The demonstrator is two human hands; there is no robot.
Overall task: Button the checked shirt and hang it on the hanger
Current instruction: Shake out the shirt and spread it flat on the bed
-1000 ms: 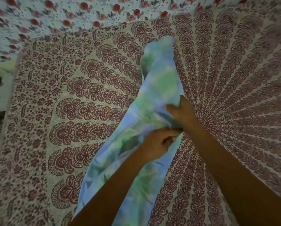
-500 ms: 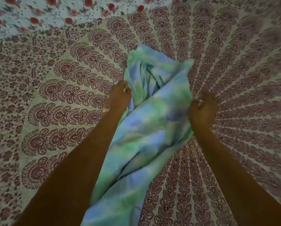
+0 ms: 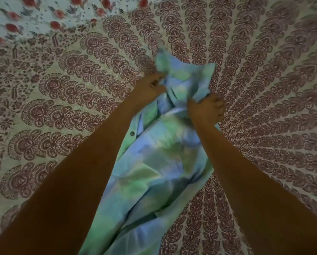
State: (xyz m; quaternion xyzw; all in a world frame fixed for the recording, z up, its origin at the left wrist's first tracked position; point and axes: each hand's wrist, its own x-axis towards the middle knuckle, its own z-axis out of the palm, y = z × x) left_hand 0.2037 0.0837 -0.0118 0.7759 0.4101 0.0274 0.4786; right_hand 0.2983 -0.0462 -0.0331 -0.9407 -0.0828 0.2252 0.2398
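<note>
- Shirt (image 3: pixel 154 172) lies bunched on patterned bedspread (image 3: pixel 62 107), unbuttoned.
- Left hand (image 3: pixel 150 87), right hand (image 3: pixel 206 109) each clutch its far end.
- Step: spreading flat. Next: align plackets near button (image 3: pixel 132 133).

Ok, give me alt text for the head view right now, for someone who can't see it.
Both hands grip the upper end of a blue-and-green shirt stretched toward the camera over a maroon-patterned bedspread: the left hand and the right hand each bunch fabric. One dark button shows on the shirt's left edge; no hanger is in view.
</note>
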